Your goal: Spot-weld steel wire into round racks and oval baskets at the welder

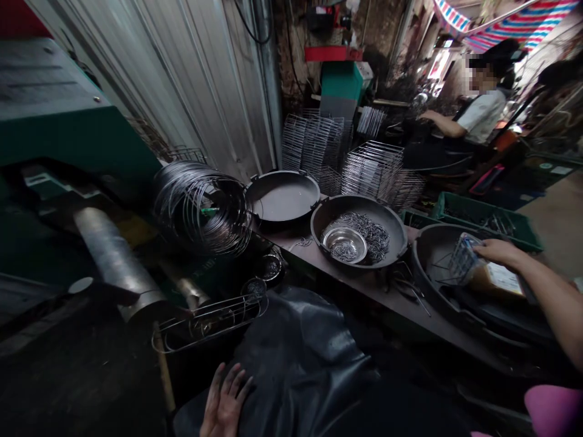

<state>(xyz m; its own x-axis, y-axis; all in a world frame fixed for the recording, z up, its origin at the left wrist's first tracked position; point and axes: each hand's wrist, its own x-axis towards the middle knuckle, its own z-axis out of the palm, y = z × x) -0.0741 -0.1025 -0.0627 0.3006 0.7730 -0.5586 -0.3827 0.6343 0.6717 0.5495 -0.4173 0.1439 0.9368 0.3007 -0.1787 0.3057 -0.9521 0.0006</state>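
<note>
My left hand (225, 397) is at the bottom, palm up with fingers apart, beside a black apron (300, 358), and nothing is in it. At the right, my right hand (498, 250) has its fingers closed on the top of a clear plastic packet (464, 260) with blue markings. The packet is over a large dark pan (430, 261), next to a brown box with a white label (504, 278). In the middle, another dark pan (396, 227) holds many small metal pieces (376, 237) and a steel bowl (345, 244) with more pieces.
A third pan (286, 195) stands beside a large wire coil (200, 206). Wire racks (371, 170) are stacked behind. A green crate (523, 233) stands at the right. Green machinery (68, 145) fills the left. A person (485, 115) sits at the back right.
</note>
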